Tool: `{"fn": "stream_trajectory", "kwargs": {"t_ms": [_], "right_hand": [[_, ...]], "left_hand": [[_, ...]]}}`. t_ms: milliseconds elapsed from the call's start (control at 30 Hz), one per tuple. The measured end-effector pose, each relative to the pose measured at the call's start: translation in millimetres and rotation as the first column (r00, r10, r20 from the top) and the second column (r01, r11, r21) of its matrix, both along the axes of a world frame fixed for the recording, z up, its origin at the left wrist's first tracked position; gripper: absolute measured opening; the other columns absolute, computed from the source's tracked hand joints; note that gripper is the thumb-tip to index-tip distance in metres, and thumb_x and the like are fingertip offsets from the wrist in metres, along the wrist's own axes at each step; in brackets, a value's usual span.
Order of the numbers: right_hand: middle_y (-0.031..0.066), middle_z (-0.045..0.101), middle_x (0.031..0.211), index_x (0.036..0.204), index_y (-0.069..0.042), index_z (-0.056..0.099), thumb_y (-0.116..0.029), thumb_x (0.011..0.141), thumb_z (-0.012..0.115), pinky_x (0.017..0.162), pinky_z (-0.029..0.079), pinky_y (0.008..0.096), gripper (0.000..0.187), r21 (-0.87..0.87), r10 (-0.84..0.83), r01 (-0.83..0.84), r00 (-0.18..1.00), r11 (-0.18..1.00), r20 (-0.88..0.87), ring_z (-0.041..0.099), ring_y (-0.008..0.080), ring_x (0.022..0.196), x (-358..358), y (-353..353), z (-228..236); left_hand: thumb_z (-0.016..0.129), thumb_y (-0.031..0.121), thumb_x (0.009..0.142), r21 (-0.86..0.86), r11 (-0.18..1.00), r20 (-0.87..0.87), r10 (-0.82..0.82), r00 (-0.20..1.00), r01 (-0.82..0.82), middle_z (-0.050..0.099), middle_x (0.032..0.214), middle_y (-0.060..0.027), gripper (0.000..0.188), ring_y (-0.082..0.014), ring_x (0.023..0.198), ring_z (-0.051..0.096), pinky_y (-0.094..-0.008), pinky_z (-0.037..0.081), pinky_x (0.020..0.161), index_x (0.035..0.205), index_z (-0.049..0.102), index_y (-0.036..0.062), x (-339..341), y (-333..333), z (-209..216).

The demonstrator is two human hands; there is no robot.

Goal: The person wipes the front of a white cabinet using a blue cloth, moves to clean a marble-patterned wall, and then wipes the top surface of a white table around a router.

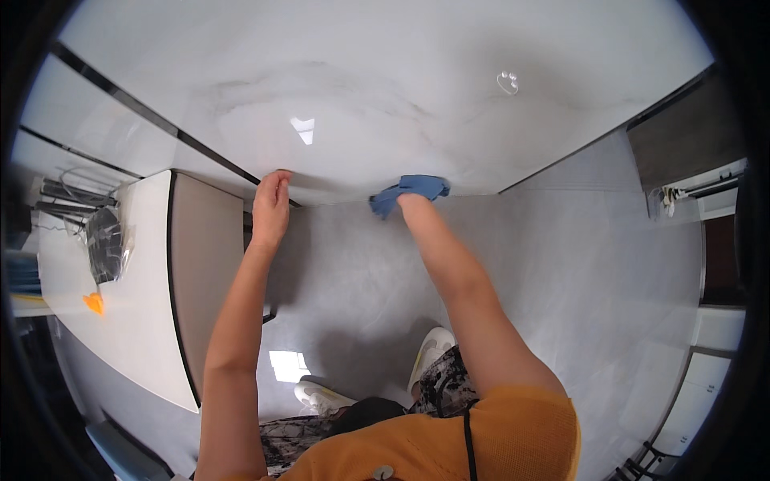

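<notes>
A blue cloth [423, 187] is bunched against the foot of a glossy white marble-look wall panel [361, 136]. My right hand [407, 200] presses the cloth there, with its fingers hidden by the folds. Further left, my left hand [273, 207] is at the panel's lower left, close to a dark vertical strip [204, 148]. It holds nothing; its fingers are slightly bent and the thumb is a little apart. Whether its fingertips touch the panel I cannot tell.
At the left stands a white-topped table [136, 264] bearing a plastic-wrapped dark item [104, 240] and a small orange piece [94, 302]. Grey floor [353, 280] lies beneath me, with my white shoes [433, 353] on it. A small wire-like ornament [508, 82] is on the panel.
</notes>
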State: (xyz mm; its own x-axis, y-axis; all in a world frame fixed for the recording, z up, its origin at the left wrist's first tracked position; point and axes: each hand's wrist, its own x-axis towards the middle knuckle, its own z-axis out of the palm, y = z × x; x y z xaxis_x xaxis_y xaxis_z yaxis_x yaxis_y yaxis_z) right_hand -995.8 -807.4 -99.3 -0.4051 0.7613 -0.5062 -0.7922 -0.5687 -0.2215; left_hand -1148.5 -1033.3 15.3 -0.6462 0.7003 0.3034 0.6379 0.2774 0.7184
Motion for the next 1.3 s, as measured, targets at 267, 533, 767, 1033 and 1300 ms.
{"fn": "stream_trajectory", "kwargs": {"t_ms": [267, 533, 767, 1033, 1300], "right_hand": [[0.0179, 0.012, 0.151, 0.146, -0.005, 0.008, -0.056, 0.092, 0.038, 0.112, 0.010, 0.0485, 0.080, 0.173, -0.314, 0.287, 0.936, 0.942, 0.157, 0.011, 0.0302, 0.140, 51, 61, 97], [0.0254, 0.004, 0.150, 0.147, -0.008, 0.008, -0.051, 0.091, 0.042, 0.110, -0.001, 0.0548, 0.078, 0.974, -0.965, -0.176, 0.195, 0.142, 0.176, 0.006, 0.0409, 0.138, 6, -13, 108], [0.0033, 0.023, 0.149, 0.145, -0.015, 0.022, -0.009, 0.087, 0.042, 0.104, 0.030, 0.0254, 0.061, -0.749, -0.660, -0.638, 0.642, -0.178, -0.390, 0.025, 0.0117, 0.134, 54, -2, 80], [0.0043, 0.043, 0.126, 0.124, -0.032, 0.050, -0.022, 0.076, 0.063, 0.093, 0.041, 0.0502, 0.050, -0.158, -0.928, -0.957, 0.277, -0.244, -0.248, 0.042, 0.0235, 0.112, 58, 0, 157], [0.0024, 0.036, 0.137, 0.125, -0.029, 0.049, -0.025, 0.073, 0.065, 0.095, 0.036, 0.0520, 0.054, -0.035, -0.845, -0.942, 0.316, -0.334, -0.431, 0.036, 0.0287, 0.119, -36, -62, 152]], "left_hand": [[0.048, 0.011, 0.091, -0.007, 0.999, -0.038, 0.044, 0.998, -0.044, 0.058, 0.097, -0.0115, 0.014, -0.0301, 0.094, 0.053, -0.0383, 0.043, 0.082, 0.100, 0.057, 0.0053, -10, -8, -33], [0.045, 0.015, 0.094, 0.129, 0.978, 0.304, 0.118, 0.945, -0.164, 0.061, 0.097, -0.0102, 0.019, -0.0215, 0.094, 0.055, -0.0314, 0.042, 0.087, 0.100, 0.059, 0.0032, -32, -17, -59], [0.046, 0.018, 0.094, 0.193, 0.956, 0.397, 0.131, 0.908, -0.222, 0.060, 0.094, -0.0074, 0.021, -0.0151, 0.090, 0.054, -0.0277, 0.041, 0.084, 0.100, 0.058, 0.0015, -42, -28, -55], [0.045, 0.018, 0.096, 0.184, 0.961, 0.342, 0.136, 0.930, -0.208, 0.059, 0.095, -0.0038, 0.021, -0.0110, 0.091, 0.052, -0.0252, 0.040, 0.084, 0.100, 0.057, 0.0008, -36, -28, -34], [0.046, 0.012, 0.093, 0.360, 0.888, 0.348, 0.157, 0.924, -0.286, 0.058, 0.088, -0.0086, 0.014, -0.0181, 0.087, 0.053, -0.0279, 0.041, 0.082, 0.094, 0.055, 0.0014, -55, -36, -29]]}}
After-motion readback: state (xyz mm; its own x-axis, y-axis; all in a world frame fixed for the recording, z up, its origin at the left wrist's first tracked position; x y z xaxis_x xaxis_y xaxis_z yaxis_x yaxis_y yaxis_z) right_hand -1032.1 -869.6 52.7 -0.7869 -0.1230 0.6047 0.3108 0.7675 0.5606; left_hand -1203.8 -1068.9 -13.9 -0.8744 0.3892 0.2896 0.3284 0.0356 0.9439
